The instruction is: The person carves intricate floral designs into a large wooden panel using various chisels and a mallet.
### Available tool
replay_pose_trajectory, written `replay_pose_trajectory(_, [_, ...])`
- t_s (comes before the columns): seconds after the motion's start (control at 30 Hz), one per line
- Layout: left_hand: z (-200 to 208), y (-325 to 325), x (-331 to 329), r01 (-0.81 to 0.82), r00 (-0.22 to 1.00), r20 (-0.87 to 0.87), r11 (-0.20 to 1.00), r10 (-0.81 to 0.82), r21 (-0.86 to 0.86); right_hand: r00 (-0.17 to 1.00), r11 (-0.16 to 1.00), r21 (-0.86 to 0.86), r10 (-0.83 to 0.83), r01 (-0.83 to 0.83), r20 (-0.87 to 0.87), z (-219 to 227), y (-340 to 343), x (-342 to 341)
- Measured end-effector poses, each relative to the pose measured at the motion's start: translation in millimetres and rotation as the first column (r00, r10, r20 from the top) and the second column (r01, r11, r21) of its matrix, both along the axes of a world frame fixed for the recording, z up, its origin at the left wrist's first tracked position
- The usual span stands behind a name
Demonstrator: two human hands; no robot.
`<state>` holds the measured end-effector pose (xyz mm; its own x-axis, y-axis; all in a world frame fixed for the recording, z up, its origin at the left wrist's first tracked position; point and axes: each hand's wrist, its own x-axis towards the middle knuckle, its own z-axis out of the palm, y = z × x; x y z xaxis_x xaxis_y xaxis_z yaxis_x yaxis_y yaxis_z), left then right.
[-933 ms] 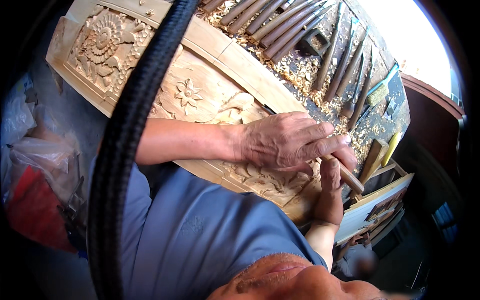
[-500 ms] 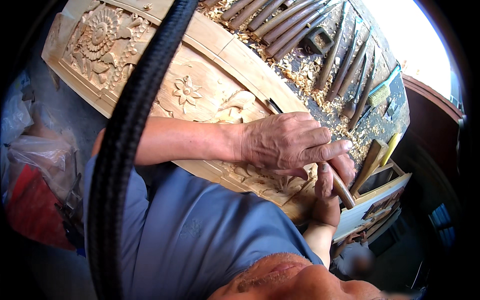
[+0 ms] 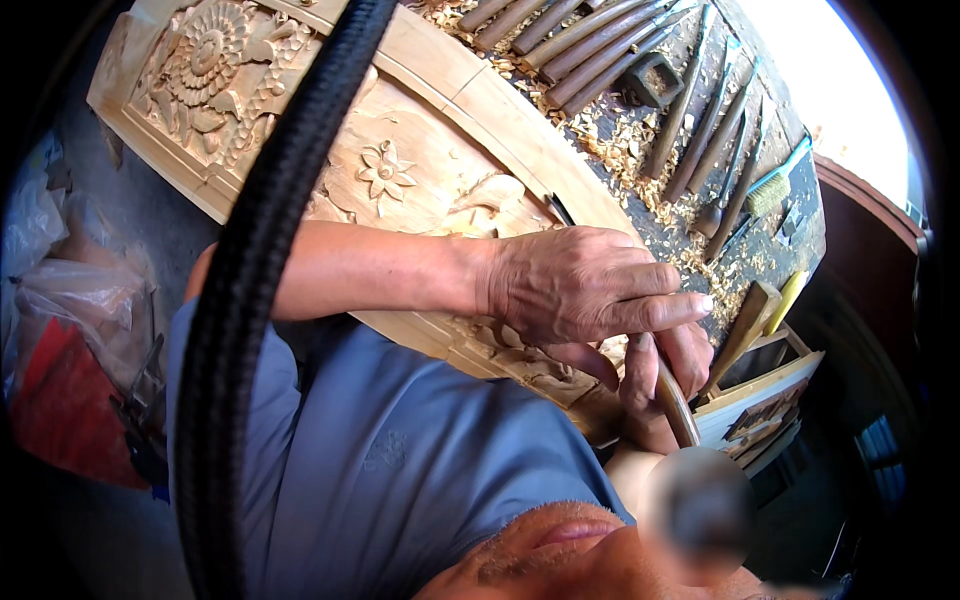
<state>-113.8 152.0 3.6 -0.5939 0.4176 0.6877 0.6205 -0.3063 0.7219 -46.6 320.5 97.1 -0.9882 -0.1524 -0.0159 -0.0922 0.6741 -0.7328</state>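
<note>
My right hand [image 3: 683,362] is closed around the brown wooden handle of a carving chisel [image 3: 678,408], whose butt end points back toward me. Across the front of that grip lies my left hand [image 3: 585,285], its fingers bent over the tool and its index finger reaching past my right knuckles. The tool's shaft is hidden under both hands. A dark metal tip [image 3: 560,208] shows just beyond the left hand; I cannot tell whether it belongs to this chisel. Beneath my hands is a carved wooden panel [image 3: 500,85], with a raised flower [image 3: 384,175] and leaf scrolls on it.
Several wooden-handled chisels [image 3: 690,150] lie on the dark bench beyond the panel among wood shavings [image 3: 600,140]. A brush [image 3: 768,195] and a small dark block [image 3: 655,80] are there too. A mallet-like wooden piece [image 3: 745,330] stands at the right. Plastic bags [image 3: 85,310] sit at the left.
The chisel handle has tilted steeper, its butt end swinging lower. The panel and bench tools appear shifted slightly rightward in view. Both hands keep their grip.
</note>
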Motion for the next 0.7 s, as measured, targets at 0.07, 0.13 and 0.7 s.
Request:
replay_pose_trajectory(0.07, [1.0, -1.8, -0.4, 0.001, 1.0, 0.01, 1.0, -0.001, -0.002, 0.995, 0.982, 0.169, -0.09, 0.081, 0.048, 5.1, 2.7, 13.6])
replay_pose_trajectory(0.13, [1.3, -3.4, -1.2, 0.004, 1.0, 0.011, 1.0, -0.004, 0.012, 0.986, 0.971, 0.211, -0.133, 0.109, 0.105, 10.8, 3.4, 15.7])
replay_pose_trajectory(0.7, [5.3, -9.8, -12.4, 0.142, 0.989, 0.076, 0.972, -0.129, -0.19, 0.995, 0.996, 0.028, -0.09, 0.089, 0.045, -17.2, 14.0, 5.1])
